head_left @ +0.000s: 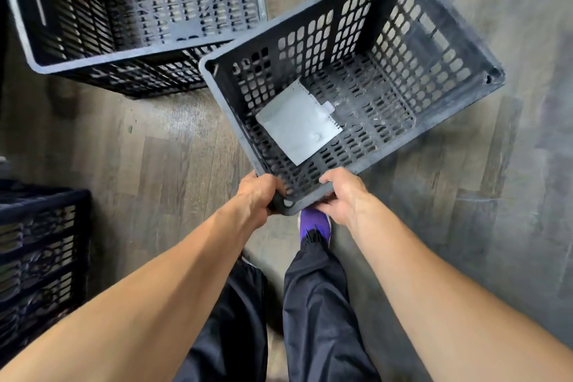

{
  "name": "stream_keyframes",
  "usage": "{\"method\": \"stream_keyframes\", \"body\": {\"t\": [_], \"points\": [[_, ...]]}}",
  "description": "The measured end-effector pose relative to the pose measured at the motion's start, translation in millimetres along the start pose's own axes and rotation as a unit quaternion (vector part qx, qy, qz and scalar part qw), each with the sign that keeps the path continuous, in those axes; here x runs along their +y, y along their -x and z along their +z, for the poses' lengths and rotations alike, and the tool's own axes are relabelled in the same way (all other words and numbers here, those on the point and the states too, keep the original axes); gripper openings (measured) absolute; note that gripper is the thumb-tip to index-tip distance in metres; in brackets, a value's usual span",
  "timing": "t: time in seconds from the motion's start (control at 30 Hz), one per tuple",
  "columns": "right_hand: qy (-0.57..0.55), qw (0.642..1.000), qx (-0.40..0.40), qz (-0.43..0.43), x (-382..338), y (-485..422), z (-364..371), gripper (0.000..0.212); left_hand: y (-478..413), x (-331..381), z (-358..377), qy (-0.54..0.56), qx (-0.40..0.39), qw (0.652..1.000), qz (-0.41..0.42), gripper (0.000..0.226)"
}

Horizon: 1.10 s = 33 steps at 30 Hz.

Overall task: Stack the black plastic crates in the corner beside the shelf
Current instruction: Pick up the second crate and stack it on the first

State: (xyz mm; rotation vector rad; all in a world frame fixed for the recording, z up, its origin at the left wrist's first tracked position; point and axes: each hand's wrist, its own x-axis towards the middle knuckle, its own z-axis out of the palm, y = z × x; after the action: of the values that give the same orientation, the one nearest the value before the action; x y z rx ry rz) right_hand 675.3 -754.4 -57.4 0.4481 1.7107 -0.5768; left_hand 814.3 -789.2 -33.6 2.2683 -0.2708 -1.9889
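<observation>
A black slotted plastic crate (434, 49) hangs tilted above the floor, held by its near corner. My left hand (259, 192) grips the left side of that corner and my right hand (342, 194) grips the rim just right of it. A grey flat sheet (297, 125) lies inside on the crate's bottom. A second black crate (93, 62) stands at the upper left, its near right corner partly covered by the held one. More black crates (40, 257) sit stacked at the left edge.
Grey wood-look floor (496, 195) spreads open to the right and between the crates. My legs in dark trousers and a purple shoe (314, 223) are directly below the held crate's corner.
</observation>
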Motion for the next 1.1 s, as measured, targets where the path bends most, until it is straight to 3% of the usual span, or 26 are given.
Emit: {"method": "stream_keyframes", "body": {"t": [0.2, 0.4, 0.7, 0.83, 0.97, 1.1], "points": [[0.003, 1.000, 0.012, 0.012, -3, 48, -12, 0.053, 55, -8, -6, 0.018, -0.008, 1.000, -0.016, 0.029], [0.029, 0.999, 0.021, -0.011, -12, 121, -29, 0.034, 118, -5, -15, 0.036, -0.015, 0.999, 0.006, 0.030], [0.028, 0.997, 0.000, -0.074, -21, 216, -12, 0.042, 200, 17, -47, 0.067, -0.001, 0.995, 0.073, 0.027], [0.082, 0.989, 0.030, -0.115, -20, 247, 14, 0.017, 223, 27, -75, 0.085, 0.020, 0.992, 0.087, 0.024], [0.108, 0.985, 0.050, -0.129, -8, 267, 31, 0.014, 244, 20, -97, 0.089, 0.016, 0.993, 0.073, 0.021], [0.146, 0.981, 0.052, -0.120, 20, 286, 25, 0.028, 263, -8, -117, 0.108, 0.011, 0.992, 0.061, 0.019]]}}
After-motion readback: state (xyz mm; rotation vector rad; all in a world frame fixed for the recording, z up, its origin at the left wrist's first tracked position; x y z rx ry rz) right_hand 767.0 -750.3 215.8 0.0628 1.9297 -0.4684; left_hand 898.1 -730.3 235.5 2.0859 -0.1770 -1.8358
